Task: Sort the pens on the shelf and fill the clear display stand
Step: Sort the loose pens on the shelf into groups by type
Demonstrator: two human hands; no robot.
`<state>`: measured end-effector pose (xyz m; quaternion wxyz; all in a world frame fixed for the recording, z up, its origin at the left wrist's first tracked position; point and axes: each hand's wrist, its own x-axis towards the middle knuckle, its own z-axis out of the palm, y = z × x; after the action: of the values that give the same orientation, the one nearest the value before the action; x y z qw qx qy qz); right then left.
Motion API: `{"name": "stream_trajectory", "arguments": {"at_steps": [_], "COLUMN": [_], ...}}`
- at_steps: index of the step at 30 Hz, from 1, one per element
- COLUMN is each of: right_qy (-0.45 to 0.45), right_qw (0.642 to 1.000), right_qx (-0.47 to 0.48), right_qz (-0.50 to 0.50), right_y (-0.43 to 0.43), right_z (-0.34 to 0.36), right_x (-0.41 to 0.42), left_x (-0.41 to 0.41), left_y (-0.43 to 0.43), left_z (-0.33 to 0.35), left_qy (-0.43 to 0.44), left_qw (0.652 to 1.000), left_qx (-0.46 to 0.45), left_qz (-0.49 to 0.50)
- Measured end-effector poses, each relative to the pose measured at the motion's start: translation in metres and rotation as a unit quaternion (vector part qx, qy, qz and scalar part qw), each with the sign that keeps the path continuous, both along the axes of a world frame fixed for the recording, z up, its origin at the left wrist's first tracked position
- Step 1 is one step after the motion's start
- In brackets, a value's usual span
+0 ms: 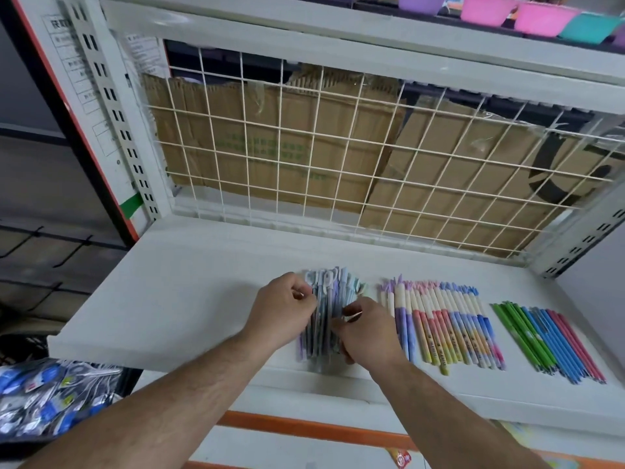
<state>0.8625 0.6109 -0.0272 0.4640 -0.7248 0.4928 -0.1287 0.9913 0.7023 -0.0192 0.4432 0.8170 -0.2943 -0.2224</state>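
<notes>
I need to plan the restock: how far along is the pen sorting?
Done: the cream-capped pens and the green, blue and pink pens lie in neat rows. In hand: both hands, left and right, are gathering the pastel pens. Left: no clear stand is in view.

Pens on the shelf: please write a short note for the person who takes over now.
Left hand and right hand: both gripping the pastel pen pile on the white shelf.
Right of it: a row of cream-capped pens, then thin green, blue and pink pens, both laid out by colour.
Left: sort the pastel pile. No clear display stand in view, so filling is not started.
</notes>
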Motion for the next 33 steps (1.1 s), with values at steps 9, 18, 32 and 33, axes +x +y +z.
{"name": "stream_trajectory", "arguments": {"at_steps": [9, 18, 32, 33], "right_qy": [0.108, 0.19, 0.181, 0.164], "right_qw": [0.98, 0.946, 0.933, 0.938], "right_qx": [-0.164, -0.246, -0.222, -0.211], "right_qz": [0.029, 0.097, 0.218, 0.219], "right_y": [0.018, 0.026, -0.003, -0.006], "right_z": [0.011, 0.013, 0.024, 0.025], "right_x": [-0.012, -0.027, -0.051, -0.05], "left_x": [0.003, -0.001, -0.041, -0.042], "left_y": [0.002, 0.002, 0.002, 0.0], "left_z": [-0.01, -0.017, 0.002, 0.004], "left_qy": [-0.022, -0.071, -0.219, -0.203], "left_qw": [0.998, 0.995, 0.965, 0.966], "left_qx": [0.013, 0.029, 0.146, 0.159], "left_qz": [-0.049, -0.068, -0.005, 0.003]}}
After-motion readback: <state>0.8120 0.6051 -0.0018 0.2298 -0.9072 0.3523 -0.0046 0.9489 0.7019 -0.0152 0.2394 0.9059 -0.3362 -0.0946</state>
